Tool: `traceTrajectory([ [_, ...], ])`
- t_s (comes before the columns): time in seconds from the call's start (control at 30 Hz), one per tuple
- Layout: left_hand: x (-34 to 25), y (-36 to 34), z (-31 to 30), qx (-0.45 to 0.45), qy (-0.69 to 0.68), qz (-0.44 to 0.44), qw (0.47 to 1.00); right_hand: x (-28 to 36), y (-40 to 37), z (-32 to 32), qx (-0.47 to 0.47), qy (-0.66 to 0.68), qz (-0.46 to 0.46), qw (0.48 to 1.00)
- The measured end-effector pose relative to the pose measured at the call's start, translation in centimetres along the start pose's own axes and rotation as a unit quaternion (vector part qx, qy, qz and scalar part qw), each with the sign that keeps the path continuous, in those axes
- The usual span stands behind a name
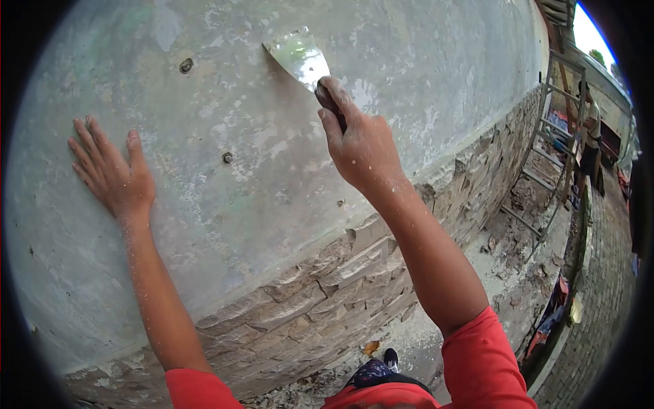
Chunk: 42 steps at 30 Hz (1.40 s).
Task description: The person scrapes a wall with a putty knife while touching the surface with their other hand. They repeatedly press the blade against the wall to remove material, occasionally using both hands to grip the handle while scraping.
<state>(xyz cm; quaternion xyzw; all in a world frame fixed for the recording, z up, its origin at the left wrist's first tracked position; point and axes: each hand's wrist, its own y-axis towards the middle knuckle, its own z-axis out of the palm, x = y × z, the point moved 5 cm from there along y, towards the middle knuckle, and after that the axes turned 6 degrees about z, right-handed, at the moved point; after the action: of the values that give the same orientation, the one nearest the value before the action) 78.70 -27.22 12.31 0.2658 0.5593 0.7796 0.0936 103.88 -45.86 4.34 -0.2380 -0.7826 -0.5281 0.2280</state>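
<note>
My right hand (pixel 361 140) is wrapped round the dark handle of a putty knife (pixel 302 58). The knife's broad, shiny metal blade points up and left, its edge at the painted wall (pixel 272 218). Flat on the same wall, at the left, rests my left hand (pixel 114 170) with its fingers spread and nothing in it. The wall's pale green-grey paint is patchy, with whitish scraped spots. Two small round fixings, one (pixel 186 65) higher and one (pixel 227 157) lower, sit between and above my hands. Pale flecks dot both forearms.
Rough stone cladding (pixel 320 293) runs along the wall's base. A ladder (pixel 545 150) leans at the right, near another person (pixel 591 136). Debris covers the ground strip (pixel 504 273) below, beside a brick-paved path (pixel 606 300). A dark shoe (pixel 391 360) shows at the bottom.
</note>
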Motion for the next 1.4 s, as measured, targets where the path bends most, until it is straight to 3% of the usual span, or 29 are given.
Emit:
traceTrajectory([
  [0.13,-3.8,1.6,0.6,-0.046,-0.074,0.032,0.996,-5.2,0.0,-1.2,-0.001,0.013,0.032,0.999],
  [0.17,-4.2,2.2,1.0,-0.048,-0.08,0.036,0.995,-8.3,-1.4,-0.1,-0.019,0.026,0.0,0.999],
  [0.27,-5.9,4.0,1.8,-0.06,-0.135,0.052,0.988,-16.3,-7.5,0.6,0.039,0.009,0.089,0.995],
  [0.3,-6.6,4.8,1.9,-0.069,-0.145,0.065,0.985,-16.9,-7.7,0.0,0.016,0.025,0.067,0.997],
  [0.43,-13.3,8.6,1.9,-0.095,-0.163,0.119,0.975,-18.2,-0.5,-3.4,-0.008,0.041,0.086,0.995],
  [0.47,-15.7,9.3,1.9,-0.096,-0.169,0.119,0.974,-18.1,2.5,-4.6,-0.066,0.087,0.032,0.993],
  [0.53,-20.8,10.4,2.8,-0.044,-0.177,0.163,0.97,-17.8,7.0,-7.4,-0.02,0.069,0.122,0.99],
  [0.57,-23.1,10.5,3.2,-0.052,-0.18,0.165,0.968,-18.6,7.5,-7.9,-0.029,0.068,0.122,0.99],
  [0.63,-26.7,10.2,5.2,0.064,-0.134,0.13,0.98,-20.3,7.7,-8.3,-0.04,0.053,0.059,0.996],
  [0.77,-29.3,10.2,6.2,0.038,-0.085,0.128,0.987,-29.1,-0.6,-6.6,-0.006,0.083,0.087,0.993],
  [0.8,-29.7,10.1,6.2,0.033,-0.083,0.126,0.988,-29.8,-1.6,-7.0,-0.006,0.037,0.093,0.995],
  [0.9,-34.1,10.5,6.3,0.014,-0.049,0.119,0.992,-34.2,2.0,-10.3,0.005,0.03,0.062,0.998],
  [1.03,-42.6,9.7,6.2,0.022,-0.061,0.093,0.993,-36.2,16.0,-15.9,-0.068,0.051,0.01,0.996],
  [1.1,-47.7,10.2,6.6,0.078,-0.098,0.073,0.989,-37.6,19.4,-18.6,-0.087,0.073,-0.014,0.993],
  [1.17,-52.1,10.9,7.7,0.088,-0.099,0.08,0.988,-39.1,20.4,-20.2,-0.035,0.059,-0.018,0.997],
  [1.23,-56.1,11.7,8.9,0.119,-0.1,0.073,0.985,-43.8,17.9,-20.0,0.066,0.002,0.047,0.997],
  [1.33,-60.5,12.7,9.5,0.107,-0.122,0.047,0.986,-53.1,11.4,-19.5,0.084,-0.012,0.062,0.994],
  [1.4,-63.1,12.8,9.8,0.112,-0.128,0.046,0.984,-57.3,11.4,-20.7,0.043,0.042,0.068,0.996],
])
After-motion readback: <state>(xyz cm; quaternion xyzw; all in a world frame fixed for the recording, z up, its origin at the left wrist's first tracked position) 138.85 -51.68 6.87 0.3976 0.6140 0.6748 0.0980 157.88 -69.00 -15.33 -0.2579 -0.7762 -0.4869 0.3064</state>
